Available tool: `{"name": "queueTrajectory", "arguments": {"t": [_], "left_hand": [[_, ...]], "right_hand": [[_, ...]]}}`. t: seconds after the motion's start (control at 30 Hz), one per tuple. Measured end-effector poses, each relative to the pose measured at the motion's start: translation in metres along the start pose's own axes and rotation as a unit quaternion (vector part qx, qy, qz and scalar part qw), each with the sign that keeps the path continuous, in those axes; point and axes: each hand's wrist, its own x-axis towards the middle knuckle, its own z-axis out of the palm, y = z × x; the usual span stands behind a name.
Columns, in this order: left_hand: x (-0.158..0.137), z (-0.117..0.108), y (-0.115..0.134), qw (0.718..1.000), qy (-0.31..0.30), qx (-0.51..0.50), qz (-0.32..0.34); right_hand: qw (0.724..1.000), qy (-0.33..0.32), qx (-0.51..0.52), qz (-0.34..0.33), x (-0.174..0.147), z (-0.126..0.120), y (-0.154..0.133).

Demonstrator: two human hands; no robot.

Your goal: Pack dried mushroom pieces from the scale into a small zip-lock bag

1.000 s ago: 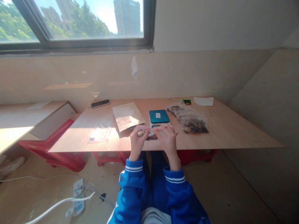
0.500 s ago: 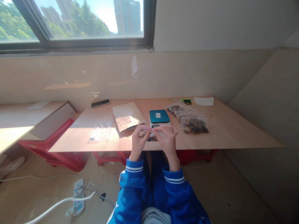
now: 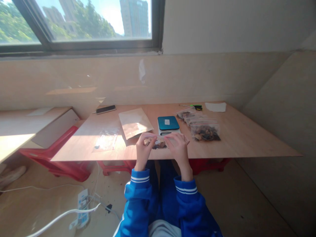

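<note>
Between my hands is a clear zip bag [image 3: 159, 143] with brown and dark dried pieces inside and a small white patch showing. My left hand [image 3: 144, 148] pinches the bag's top edge on the left. On the right, my right hand [image 3: 178, 146] pinches the same edge, its fingers curled. The bag's lower part is at the table's front edge, partly hidden by my hands. Just beyond it sits a kitchen scale [image 3: 168, 123] with a teal top. Filled zip bags [image 3: 205, 131] of similar dried pieces lie to the right of the scale.
A brown paper pouch [image 3: 135, 123] lies left of the scale, with a flat clear bag [image 3: 105, 140] farther left. A phone [image 3: 106, 109], a green-and-black tool [image 3: 197, 107] and white paper [image 3: 215, 107] lie at the back. Red stools [image 3: 56, 154] stand beneath the table.
My hands have moved apart along the bag's top edge, the left one going left and the right one slightly right. More of the bag's contents now shows between them.
</note>
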Motion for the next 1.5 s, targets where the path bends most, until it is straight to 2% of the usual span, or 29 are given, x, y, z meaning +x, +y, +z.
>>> {"name": "queueTrajectory", "arguments": {"t": [0.23,0.4,0.7,0.8,0.97,1.1,1.2,1.3,1.37,1.43,1.5], "left_hand": [[0.0,0.0,0.0,0.999,-0.02,-0.016,-0.022],[-0.001,0.001,0.001,0.999,-0.009,-0.019,-0.029],[-0.002,0.002,-0.002,0.999,0.047,-0.012,-0.025],[-0.002,-0.002,-0.003,0.996,0.067,-0.02,-0.051],[-0.003,-0.01,-0.001,0.991,0.042,-0.067,-0.109],[-0.004,-0.01,-0.001,0.99,0.04,-0.062,-0.119],[-0.004,-0.007,-0.005,0.985,0.075,-0.096,-0.122],[-0.001,-0.003,-0.012,0.96,0.15,-0.189,-0.141],[0.001,0.0,-0.017,0.944,0.173,-0.236,-0.155],[0.002,0.002,-0.02,0.938,0.162,-0.256,-0.167],[0.003,0.005,-0.019,0.935,0.131,-0.273,-0.186]], "right_hand": [[0.999,0.025,-0.019,-0.007,-0.001,0.002,-0.001],[0.999,0.047,-0.017,0.004,-0.003,0.004,0.002],[1.0,0.0,0.005,0.017,-0.002,0.004,0.003],[1.0,0.0,0.01,0.025,-0.003,0.003,0.009],[0.999,0.026,-0.011,0.042,-0.005,-0.004,0.018],[0.998,0.015,-0.007,0.065,-0.006,-0.01,0.016],[0.996,0.004,0.031,0.088,-0.004,-0.01,0.013],[0.98,-0.028,0.147,0.134,-0.003,-0.007,0.014],[0.951,-0.058,0.244,0.179,-0.002,-0.006,0.017],[0.924,-0.071,0.307,0.216,-0.003,-0.006,0.02],[0.912,-0.048,0.325,0.246,-0.003,-0.008,0.023]]}}
